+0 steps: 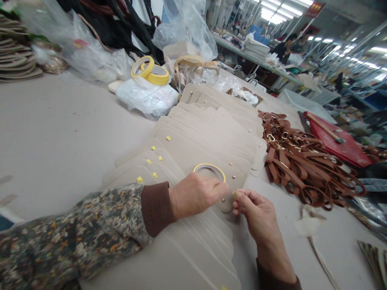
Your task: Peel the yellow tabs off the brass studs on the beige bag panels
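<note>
My left hand (195, 195) is closed at the near rim of a roll of yellow tape (209, 165), over a spread of overlapping beige panels (208, 133). My right hand (256, 215) pinches a small piece of yellow tape (235, 193) beside the panels' right edge, close to my left fingertips. Small metal studs (234, 177) show along that edge. On the left side of several panels, little yellow tape bits (155, 175) are stuck. Both palms are turned away, so part of each grip is hidden.
Two more yellow tape rolls (155, 75) rest on a plastic-wrapped packet (148, 96). A heap of brown straps with metal clasps (296, 157) lies to the right, with a red piece (338, 139) behind. Stacked pieces (16, 52) stand far left. People are at work in the background.
</note>
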`<state>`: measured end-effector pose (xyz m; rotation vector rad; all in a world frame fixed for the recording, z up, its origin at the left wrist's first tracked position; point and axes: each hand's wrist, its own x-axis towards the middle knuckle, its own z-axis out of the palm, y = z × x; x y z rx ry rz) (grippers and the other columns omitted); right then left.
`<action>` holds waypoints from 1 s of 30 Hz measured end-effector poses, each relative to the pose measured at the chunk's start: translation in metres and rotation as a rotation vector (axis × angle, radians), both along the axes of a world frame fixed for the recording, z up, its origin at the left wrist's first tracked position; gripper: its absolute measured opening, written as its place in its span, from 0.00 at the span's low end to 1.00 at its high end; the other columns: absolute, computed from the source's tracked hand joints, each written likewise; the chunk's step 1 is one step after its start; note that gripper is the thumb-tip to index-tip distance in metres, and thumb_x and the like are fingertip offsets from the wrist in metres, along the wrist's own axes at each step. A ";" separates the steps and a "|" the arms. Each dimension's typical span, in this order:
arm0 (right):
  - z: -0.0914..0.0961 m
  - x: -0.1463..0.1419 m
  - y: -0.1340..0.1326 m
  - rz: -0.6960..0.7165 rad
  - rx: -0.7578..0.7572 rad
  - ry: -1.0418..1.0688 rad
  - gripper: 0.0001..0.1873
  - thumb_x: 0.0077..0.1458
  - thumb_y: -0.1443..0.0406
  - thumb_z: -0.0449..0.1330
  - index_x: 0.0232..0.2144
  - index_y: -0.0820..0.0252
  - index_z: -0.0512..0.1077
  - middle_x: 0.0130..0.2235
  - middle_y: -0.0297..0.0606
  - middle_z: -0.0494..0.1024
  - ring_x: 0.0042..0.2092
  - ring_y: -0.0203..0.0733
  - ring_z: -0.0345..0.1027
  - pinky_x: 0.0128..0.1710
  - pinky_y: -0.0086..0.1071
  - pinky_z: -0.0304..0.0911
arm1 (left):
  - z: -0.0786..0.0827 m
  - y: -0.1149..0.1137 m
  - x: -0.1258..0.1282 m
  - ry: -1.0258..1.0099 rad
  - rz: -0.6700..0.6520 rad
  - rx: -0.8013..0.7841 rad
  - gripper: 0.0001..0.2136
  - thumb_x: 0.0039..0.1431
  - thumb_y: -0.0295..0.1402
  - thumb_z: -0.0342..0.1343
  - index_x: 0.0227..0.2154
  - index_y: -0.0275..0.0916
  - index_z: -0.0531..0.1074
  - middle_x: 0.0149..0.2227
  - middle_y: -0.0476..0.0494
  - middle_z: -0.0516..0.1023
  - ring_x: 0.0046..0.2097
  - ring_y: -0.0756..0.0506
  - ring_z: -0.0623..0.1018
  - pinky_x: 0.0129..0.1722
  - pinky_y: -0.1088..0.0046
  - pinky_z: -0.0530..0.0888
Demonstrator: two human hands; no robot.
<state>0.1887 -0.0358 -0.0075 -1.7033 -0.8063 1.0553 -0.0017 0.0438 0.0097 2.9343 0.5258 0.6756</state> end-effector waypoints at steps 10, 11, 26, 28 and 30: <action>-0.009 -0.006 -0.018 0.171 -0.078 -0.342 0.20 0.49 0.50 0.63 0.28 0.63 0.76 0.21 0.34 0.74 0.21 0.35 0.64 0.20 0.26 0.61 | -0.001 0.002 0.001 0.307 0.081 -0.131 0.05 0.65 0.26 0.47 0.35 0.38 0.67 0.33 0.43 0.73 0.35 0.43 0.74 0.29 0.69 0.70; -0.009 -0.007 -0.018 0.197 -0.069 -0.406 0.19 0.50 0.51 0.62 0.28 0.62 0.77 0.21 0.34 0.74 0.22 0.35 0.65 0.21 0.27 0.61 | -0.002 0.002 0.001 0.300 0.083 -0.134 0.05 0.65 0.26 0.47 0.36 0.38 0.67 0.33 0.43 0.72 0.35 0.43 0.74 0.30 0.69 0.70; -0.012 0.000 -0.024 0.238 -0.059 -0.611 0.17 0.53 0.50 0.60 0.33 0.58 0.71 0.19 0.29 0.73 0.20 0.38 0.67 0.21 0.28 0.62 | -0.004 0.002 0.002 0.308 0.100 -0.160 0.05 0.64 0.26 0.47 0.36 0.38 0.67 0.34 0.43 0.72 0.35 0.43 0.74 0.28 0.70 0.69; -0.013 0.003 -0.028 0.296 -0.051 -0.579 0.17 0.54 0.51 0.59 0.30 0.58 0.73 0.22 0.33 0.76 0.23 0.39 0.70 0.24 0.29 0.64 | -0.004 0.003 0.002 0.316 0.098 -0.160 0.05 0.64 0.25 0.47 0.36 0.38 0.67 0.34 0.43 0.72 0.36 0.43 0.74 0.28 0.70 0.69; -0.012 0.001 -0.029 0.312 0.003 -0.662 0.16 0.55 0.52 0.58 0.30 0.58 0.76 0.26 0.36 0.79 0.27 0.40 0.72 0.29 0.30 0.66 | -0.003 0.003 0.002 0.315 0.095 -0.157 0.05 0.64 0.25 0.47 0.36 0.38 0.67 0.35 0.43 0.72 0.36 0.43 0.74 0.28 0.70 0.69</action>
